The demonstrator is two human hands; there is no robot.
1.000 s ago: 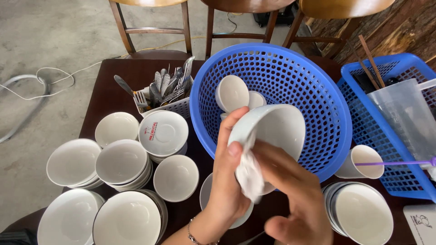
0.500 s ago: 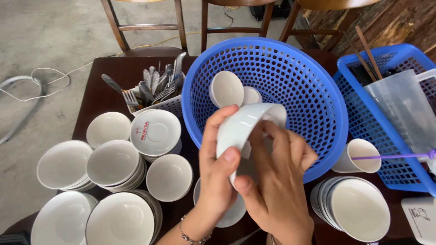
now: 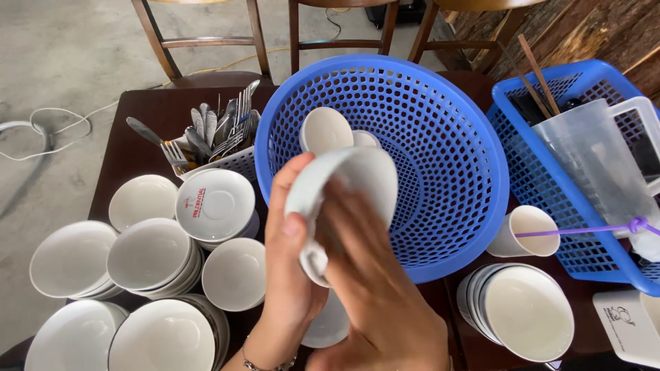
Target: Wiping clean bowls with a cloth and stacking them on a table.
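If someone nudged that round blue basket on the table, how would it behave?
The round blue basket looks like thin perforated plastic, so probably light and slightly flexible. It sits tilted, its near rim raised, so a push might rock or slide it. The few small white bowls inside would likely shift and clink; they seem breakable.
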